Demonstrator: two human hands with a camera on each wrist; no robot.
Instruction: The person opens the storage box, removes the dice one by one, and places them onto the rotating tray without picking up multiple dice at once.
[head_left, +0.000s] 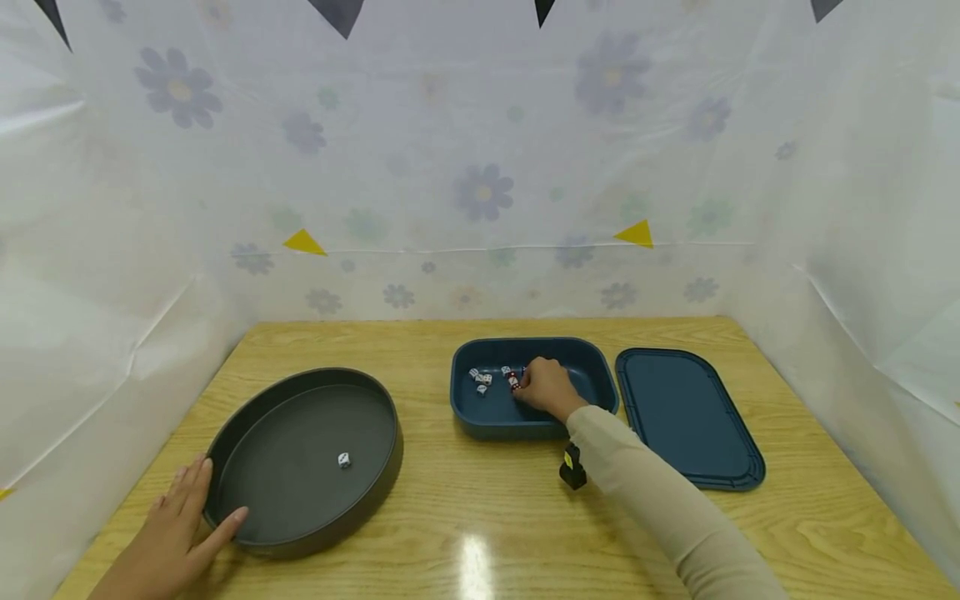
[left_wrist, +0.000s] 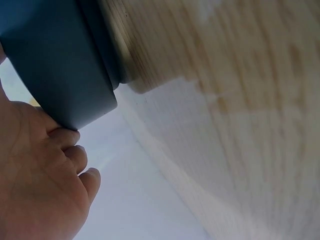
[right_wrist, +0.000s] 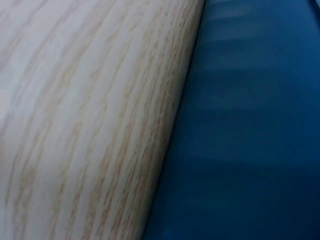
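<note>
Only overhead: right hand [head_left: 546, 388] pinches a die [head_left: 513, 382]; left hand [head_left: 176, 533] flat against tray [head_left: 300, 533]

A light wooden worktop [right_wrist: 85, 115] with lengthwise grain fills the left side. A dark blue plastic surface [right_wrist: 250, 125] fills the right, its edge running slantwise from the top middle down towards the bottom. The whole view is blurred.

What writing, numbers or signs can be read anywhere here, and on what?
None: no words, labels or brands show in any view.
The dice in the blue box and the one die in the round tray bear pips, too small to count.
</note>
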